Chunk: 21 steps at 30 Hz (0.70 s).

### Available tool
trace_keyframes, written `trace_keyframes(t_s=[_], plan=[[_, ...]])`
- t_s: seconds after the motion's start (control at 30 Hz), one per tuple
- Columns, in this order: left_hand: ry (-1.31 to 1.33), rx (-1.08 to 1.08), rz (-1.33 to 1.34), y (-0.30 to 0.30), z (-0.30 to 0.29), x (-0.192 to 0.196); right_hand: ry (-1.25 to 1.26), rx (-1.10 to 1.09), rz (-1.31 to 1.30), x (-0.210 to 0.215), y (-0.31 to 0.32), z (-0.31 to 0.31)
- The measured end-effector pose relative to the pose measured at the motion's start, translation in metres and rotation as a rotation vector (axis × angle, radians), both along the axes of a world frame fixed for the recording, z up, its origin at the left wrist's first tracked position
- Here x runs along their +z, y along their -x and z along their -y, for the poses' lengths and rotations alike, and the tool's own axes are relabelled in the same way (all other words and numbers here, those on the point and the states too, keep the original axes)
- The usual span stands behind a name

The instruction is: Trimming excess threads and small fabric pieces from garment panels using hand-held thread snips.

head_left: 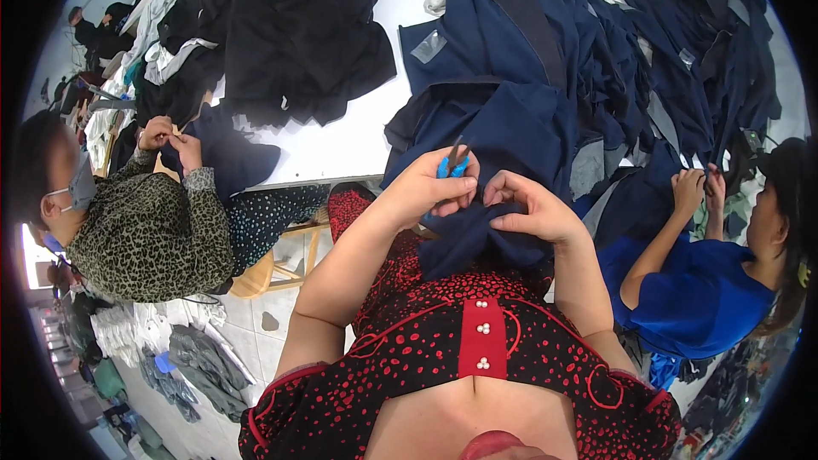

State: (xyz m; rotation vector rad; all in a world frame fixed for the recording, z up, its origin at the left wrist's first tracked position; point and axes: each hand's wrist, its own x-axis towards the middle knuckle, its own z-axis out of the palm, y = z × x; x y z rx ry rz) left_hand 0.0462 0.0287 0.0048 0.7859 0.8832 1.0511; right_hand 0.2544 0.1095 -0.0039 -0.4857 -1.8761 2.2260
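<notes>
My left hand (433,185) is closed around a pair of thread snips (454,163) with blue handles, their dark blades pointing up and away from me. Its fingertips come close to my right hand (538,209), whose thumb and fingers pinch a fold of a navy garment (486,243). The cloth hangs bunched over my lap and below both hands. Whether the left fingertips also grip the cloth or a thread is too small to tell.
Ahead, a white table (317,146) bears a black garment pile (302,34) and a navy garment pile (511,34). A person in a leopard-print top (153,234) handles cloth at left; another in a blue shirt (699,290) works at right. Cloth bundles (204,366) lie on the floor.
</notes>
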Motion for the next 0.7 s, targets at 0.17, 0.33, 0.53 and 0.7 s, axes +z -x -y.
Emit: trace_keyframes(t_s=[0.17, 0.33, 0.53, 0.7], plan=[[-0.046, 0.185, 0.112, -0.007, -0.006, 0.001, -0.083, -0.008, 0.008, 0.011, 0.002, 0.0], [-0.091, 0.306, 0.257, -0.002, -0.01, 0.002, -0.136, 0.115, 0.031, 0.011, -0.001, 0.001], [-0.13, 0.346, 0.296, 0.016, -0.017, 0.018, -0.004, 0.241, 0.055, 0.014, 0.001, 0.006], [-0.161, 0.482, -0.229, 0.043, -0.041, 0.0, 0.033, 0.184, 0.119, 0.007, 0.006, 0.001]])
